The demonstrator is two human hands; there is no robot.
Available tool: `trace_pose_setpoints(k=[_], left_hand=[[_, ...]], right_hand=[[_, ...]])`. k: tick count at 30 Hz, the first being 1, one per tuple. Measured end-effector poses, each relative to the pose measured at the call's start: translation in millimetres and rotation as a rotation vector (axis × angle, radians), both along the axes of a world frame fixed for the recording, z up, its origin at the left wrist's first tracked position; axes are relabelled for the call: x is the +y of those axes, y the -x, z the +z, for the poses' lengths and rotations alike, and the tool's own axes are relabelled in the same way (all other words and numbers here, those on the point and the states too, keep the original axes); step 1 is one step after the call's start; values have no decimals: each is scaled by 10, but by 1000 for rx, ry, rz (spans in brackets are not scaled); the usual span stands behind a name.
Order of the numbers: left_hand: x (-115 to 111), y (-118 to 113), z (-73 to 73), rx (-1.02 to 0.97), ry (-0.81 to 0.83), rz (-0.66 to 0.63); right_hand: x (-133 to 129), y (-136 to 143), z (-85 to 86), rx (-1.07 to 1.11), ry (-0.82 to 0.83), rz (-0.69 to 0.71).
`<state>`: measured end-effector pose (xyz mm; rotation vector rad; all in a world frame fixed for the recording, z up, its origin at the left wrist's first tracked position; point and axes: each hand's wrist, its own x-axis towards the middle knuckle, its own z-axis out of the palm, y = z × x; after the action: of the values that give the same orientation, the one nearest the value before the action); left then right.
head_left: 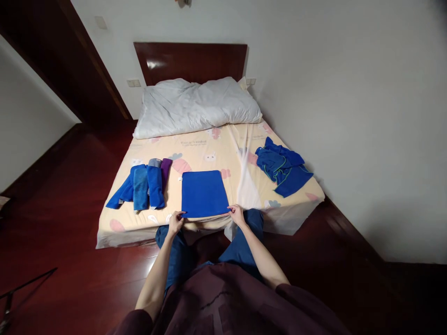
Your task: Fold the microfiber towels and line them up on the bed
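Observation:
A flat blue cloth lies spread on the bed in front of me, with a small white tag at its upper left edge. My left hand pinches its near left corner. The near right corner is pinched between the fingers of my right hand. To the left are several rolled cloths side by side: a lighter blue roll, darker blue ones and a purple one. On the right side of the bed sits a loose, crumpled pile of blue cloths, some with green edging.
The bed has a pale patterned sheet, its near edge at my legs. A grey-white quilt lies against the brown headboard. A thin dark stand is on the floor at lower left.

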<state>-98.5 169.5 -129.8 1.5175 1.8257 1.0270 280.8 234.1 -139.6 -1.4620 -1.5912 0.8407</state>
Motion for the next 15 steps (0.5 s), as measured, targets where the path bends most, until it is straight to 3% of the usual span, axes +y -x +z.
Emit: trace_pose_setpoints(k=[5,9,12,15], left_hand=[[78,51,40,125,-78,8],[93,60,72,218,-125,-127],[62,30,42,198,-83,-196],[47,-11,-3,172,-50,-157]], right_hand=[[23,48,63,-35,-68,65],[57,84,72,23,-14,160],[95,101,21,78,23,132],[116,108,-48,145,82,78]])
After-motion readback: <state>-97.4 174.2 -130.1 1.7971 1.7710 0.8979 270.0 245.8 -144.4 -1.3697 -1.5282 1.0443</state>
